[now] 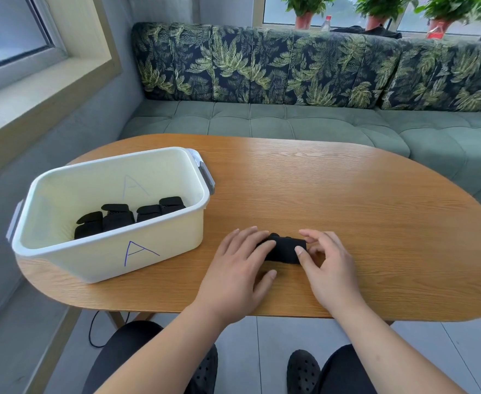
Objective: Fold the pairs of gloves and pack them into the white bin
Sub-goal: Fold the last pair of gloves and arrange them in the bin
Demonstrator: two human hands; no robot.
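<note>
A folded black pair of gloves (284,249) lies on the wooden table (361,217) near its front edge. My left hand (240,268) rests on the bundle's left end with straight fingers. My right hand (328,265) touches its right end, the fingers loosely bent over it. The white bin (114,251), marked with a blue letter A, stands at the table's left. Inside it lie several folded black glove bundles (120,218).
A green bench sofa (290,120) with leaf-print cushions runs behind the table. Potted plants (304,12) and bottles stand on the window sill at the back. A window ledge (34,95) is on the left. My knees and black shoes show below the table edge.
</note>
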